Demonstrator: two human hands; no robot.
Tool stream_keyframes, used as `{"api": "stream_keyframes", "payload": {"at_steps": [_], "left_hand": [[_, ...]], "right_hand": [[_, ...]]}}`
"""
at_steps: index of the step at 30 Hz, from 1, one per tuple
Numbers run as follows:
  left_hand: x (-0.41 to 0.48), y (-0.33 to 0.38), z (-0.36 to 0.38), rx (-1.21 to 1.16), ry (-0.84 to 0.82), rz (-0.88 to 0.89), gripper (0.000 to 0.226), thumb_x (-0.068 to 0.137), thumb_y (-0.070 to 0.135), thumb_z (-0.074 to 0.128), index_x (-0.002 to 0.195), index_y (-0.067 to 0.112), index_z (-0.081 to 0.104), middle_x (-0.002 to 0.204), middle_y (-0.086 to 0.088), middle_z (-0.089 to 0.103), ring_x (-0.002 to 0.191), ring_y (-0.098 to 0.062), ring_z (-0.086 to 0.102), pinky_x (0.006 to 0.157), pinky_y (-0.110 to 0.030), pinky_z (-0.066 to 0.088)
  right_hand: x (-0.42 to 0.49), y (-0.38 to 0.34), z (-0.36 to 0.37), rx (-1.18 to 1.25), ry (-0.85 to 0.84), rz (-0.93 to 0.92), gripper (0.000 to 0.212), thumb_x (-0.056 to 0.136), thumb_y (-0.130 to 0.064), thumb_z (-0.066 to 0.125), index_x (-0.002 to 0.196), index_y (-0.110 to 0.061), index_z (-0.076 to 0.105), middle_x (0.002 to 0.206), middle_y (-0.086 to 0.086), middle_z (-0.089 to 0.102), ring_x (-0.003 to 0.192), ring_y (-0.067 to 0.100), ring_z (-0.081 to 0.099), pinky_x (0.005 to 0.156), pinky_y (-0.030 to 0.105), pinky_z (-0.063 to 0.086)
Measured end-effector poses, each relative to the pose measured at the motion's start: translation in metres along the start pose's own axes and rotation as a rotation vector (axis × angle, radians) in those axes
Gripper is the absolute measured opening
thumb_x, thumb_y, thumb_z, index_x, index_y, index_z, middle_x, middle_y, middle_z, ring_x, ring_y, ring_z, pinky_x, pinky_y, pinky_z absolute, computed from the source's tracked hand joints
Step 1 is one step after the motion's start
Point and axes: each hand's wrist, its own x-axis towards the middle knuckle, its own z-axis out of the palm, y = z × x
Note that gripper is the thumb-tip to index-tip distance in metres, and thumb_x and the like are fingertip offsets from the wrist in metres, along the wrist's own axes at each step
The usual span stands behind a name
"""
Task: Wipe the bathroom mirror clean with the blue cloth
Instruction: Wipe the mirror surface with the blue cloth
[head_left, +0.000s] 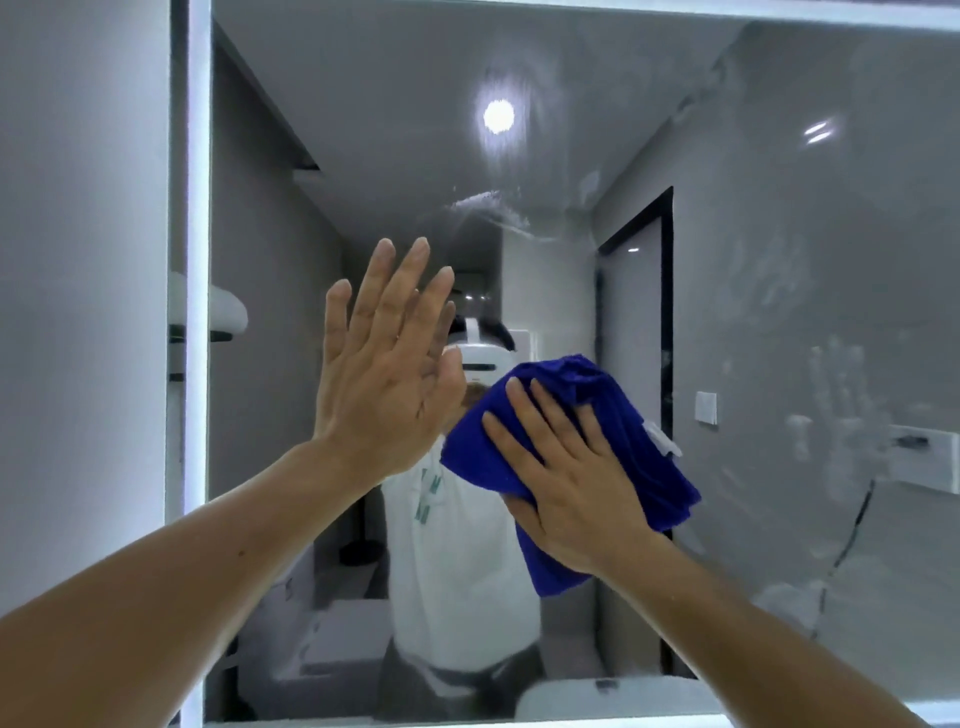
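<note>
1. Grey bathroom wall (78, 260) at left, then a large rectangular glass mirror (779, 234) with a lit white edge strip (197, 260).
2. Left hand (384, 379): fingers straight, flat against the glass, holding nothing.
3. Bunched blue microfibre cloth (613, 415) sits mid-mirror, pressed to the glass by the right hand (566, 478), whose fingers are spread flat on it.
4. Cloth looks soft, light and floppy, so palm the middle of the wad. Long axis is roughly vertical, tail hanging below the palm.
5. Hazy handprint smears (841, 405) at right.

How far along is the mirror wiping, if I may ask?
Done: the mirror looks fairly clear at left. In hand: the right hand presses the blue cloth on the glass mid-mirror, left hand flat beside it. Left: hand-shaped smears at right and a streak above.
</note>
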Motion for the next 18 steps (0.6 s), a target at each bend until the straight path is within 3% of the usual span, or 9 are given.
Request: {"api": "stream_keyframes", "payload": {"at_steps": [2,6,12,14,18], "left_hand": [[0.002,0.0,0.0,-0.001,0.004,0.021,0.059,0.097,0.036,0.032,0.152,0.015,0.031,0.163,-0.007,0.019,0.152,-0.023,0.008,0.12,-0.052,0.008],[0.015,-0.003,-0.002,0.051,-0.032,0.0,0.058,0.096,0.039,0.033,0.15,0.017,0.033,0.162,-0.005,0.021,0.152,-0.022,0.009,0.119,-0.053,0.011],[0.04,-0.012,-0.015,0.068,-0.064,-0.036,0.059,0.096,0.041,0.027,0.149,0.015,0.036,0.162,-0.005,0.021,0.151,-0.02,0.008,0.12,-0.052,0.01],[0.048,-0.014,-0.021,0.049,-0.036,-0.05,0.059,0.096,0.039,0.028,0.148,0.015,0.038,0.162,-0.005,0.023,0.151,-0.021,0.01,0.12,-0.052,0.01],[0.055,-0.018,-0.026,0.055,-0.032,-0.031,0.059,0.096,0.039,0.028,0.149,0.015,0.037,0.161,-0.005,0.024,0.151,-0.021,0.011,0.121,-0.051,0.01]], "right_hand": [[0.001,0.021,-0.006,-0.013,-0.032,0.021,0.065,0.098,-0.045,0.032,0.157,-0.025,0.014,0.165,0.006,0.007,0.152,0.026,0.004,0.12,0.053,0.009],[0.049,0.061,-0.031,0.061,0.008,0.412,0.068,0.099,-0.053,0.017,0.158,-0.024,-0.001,0.165,0.008,-0.009,0.151,0.026,-0.011,0.12,0.049,-0.005],[0.155,0.063,-0.058,0.173,0.082,0.755,0.07,0.101,-0.049,0.023,0.157,-0.019,-0.005,0.163,0.016,-0.012,0.15,0.035,-0.012,0.118,0.057,-0.003],[0.169,0.047,-0.058,0.166,0.102,0.726,0.071,0.1,-0.051,0.02,0.157,-0.017,-0.004,0.163,0.018,-0.01,0.15,0.036,-0.011,0.118,0.058,-0.002],[0.139,0.013,-0.042,0.094,0.138,0.41,0.068,0.101,-0.052,0.022,0.157,-0.018,0.005,0.164,0.016,-0.001,0.151,0.031,-0.004,0.119,0.054,0.0]]}}
